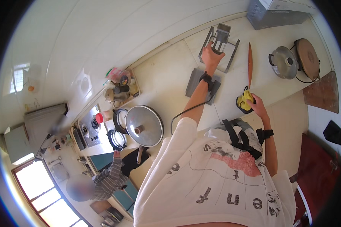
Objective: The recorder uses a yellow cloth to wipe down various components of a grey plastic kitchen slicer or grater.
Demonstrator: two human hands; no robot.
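My left hand (212, 56), with a black band at its wrist, grips a crossbar of a grey metal frame (234, 55) on the pale countertop. Nearer to me, partly under my left wrist and forearm, a grey ribbed panel (195, 82) lies flat. At the counter's front edge, my right hand (257, 105) has its fingers on a bunched yellow cloth item (246, 99) with black parts and a small black loop. Just beyond that loop lies a long, narrow reddish-brown strip (250, 63). A dark cable curves beneath my left forearm.
To the right stand a lidded steel pan (284, 63), a round brown appliance (309, 59) and a brown board (321, 92); a grey box (275, 17) stands behind. To the left are a large lidded pan (144, 126) and a condiment tray (136, 82). Another person (109, 180) holds a pan near the stove.
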